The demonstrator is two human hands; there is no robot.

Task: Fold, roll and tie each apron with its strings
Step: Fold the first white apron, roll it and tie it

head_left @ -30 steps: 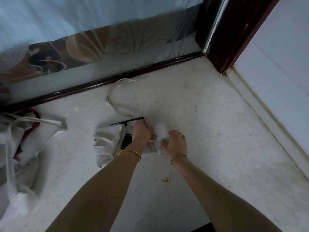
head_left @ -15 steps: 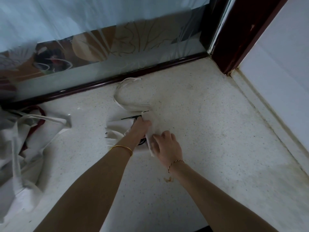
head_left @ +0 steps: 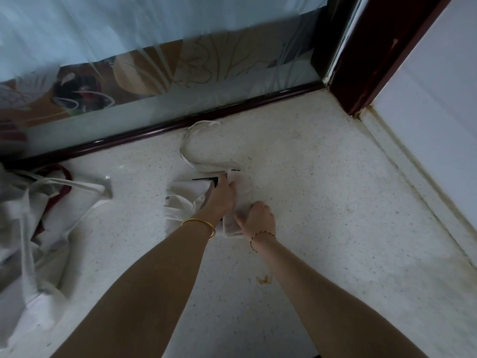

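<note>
Left hand (head_left: 222,196): lies on the white cloth apron (head_left: 185,195), fingertips at its far fold beside a black print; I cannot tell whether it presses or pinches.
Right hand (head_left: 258,219): fingers curled round the near end of the folded strip, thumb on the cloth.
Apron: bunched on the speckled white floor (head_left: 322,202), beneath and just left of both hands.
Strings: thin white apron strings (head_left: 192,161) loop toward the dark wooden sill (head_left: 154,130).
Pile: heap of white aprons (head_left: 38,215), well apart on the left.
</note>
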